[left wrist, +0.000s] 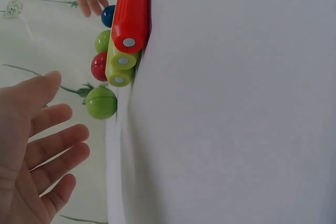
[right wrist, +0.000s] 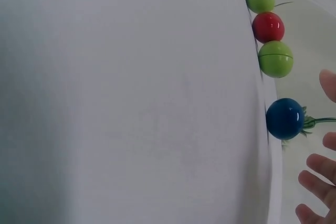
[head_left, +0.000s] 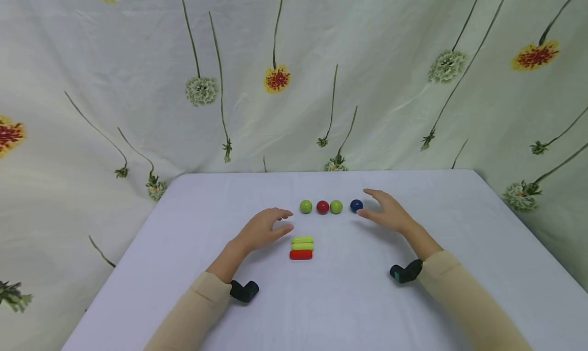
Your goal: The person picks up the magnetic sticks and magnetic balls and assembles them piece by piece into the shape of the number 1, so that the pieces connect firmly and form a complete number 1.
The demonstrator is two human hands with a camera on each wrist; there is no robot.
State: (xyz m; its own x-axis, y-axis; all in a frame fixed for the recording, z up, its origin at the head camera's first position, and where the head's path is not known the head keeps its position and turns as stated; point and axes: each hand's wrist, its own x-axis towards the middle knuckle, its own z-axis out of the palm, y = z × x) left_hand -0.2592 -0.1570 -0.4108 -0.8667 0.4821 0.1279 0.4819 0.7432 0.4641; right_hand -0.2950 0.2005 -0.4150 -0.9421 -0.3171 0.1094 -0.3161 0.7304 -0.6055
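Four balls are too many to count, so several balls stand in a row: a green ball (head_left: 305, 206) at the left, a red ball (head_left: 322, 207), another green ball (head_left: 336, 206) and a blue ball (head_left: 356, 205) at the right. Nearer the front lie two yellow-green rods (head_left: 302, 240) and a red rod (head_left: 300, 255), side by side. My left hand (head_left: 263, 229) hovers left of the rods and the left green ball, fingers spread and holding nothing. Beside the blue ball, my right hand (head_left: 388, 211) has thumb and fingers apart, with nothing gripped.
A white cloth covers the table (head_left: 349, 300). Behind it hangs a flower-patterned curtain (head_left: 390, 126). Each wrist carries a black camera, one at the left (head_left: 244, 291) and one at the right (head_left: 406, 271).
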